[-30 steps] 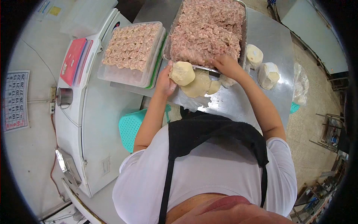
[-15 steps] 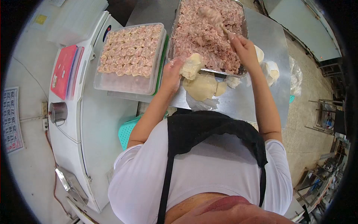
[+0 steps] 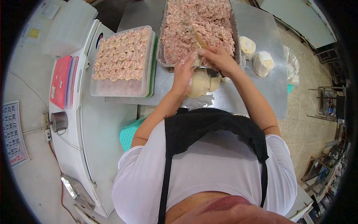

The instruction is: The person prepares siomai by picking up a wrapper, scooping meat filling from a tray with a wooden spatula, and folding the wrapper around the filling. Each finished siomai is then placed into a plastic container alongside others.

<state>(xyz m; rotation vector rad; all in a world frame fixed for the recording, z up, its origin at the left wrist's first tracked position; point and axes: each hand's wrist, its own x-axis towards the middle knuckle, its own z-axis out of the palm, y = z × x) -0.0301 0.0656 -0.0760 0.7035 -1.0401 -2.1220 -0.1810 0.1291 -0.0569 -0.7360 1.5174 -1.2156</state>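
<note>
My left hand (image 3: 183,74) is closed around a pale dough wrapper (image 3: 197,59) at the near edge of a large metal tray (image 3: 235,35) of minced meat (image 3: 205,22). Right beside it, my right hand (image 3: 218,59) grips a wooden spatula (image 3: 200,39), whose far end lies over the meat. The hands nearly touch. Below them, a stack of round dough wrappers (image 3: 199,85) rests on the metal table (image 3: 253,97). To the left, a plastic container (image 3: 119,89) holds rows of filled dumplings (image 3: 121,56).
Two pale wrapped bundles (image 3: 263,64) (image 3: 247,47) sit right of the tray, with a clear plastic bag (image 3: 292,67) beyond. A white freezer (image 3: 106,130) stands at left, bearing red and purple lids (image 3: 61,82) and a metal cup (image 3: 59,122). A turquoise basket (image 3: 128,133) is below.
My right hand has come down and left with the spatula, next to my left hand. The clump of meat raised on the spatula before no longer shows. The view has shifted slightly.
</note>
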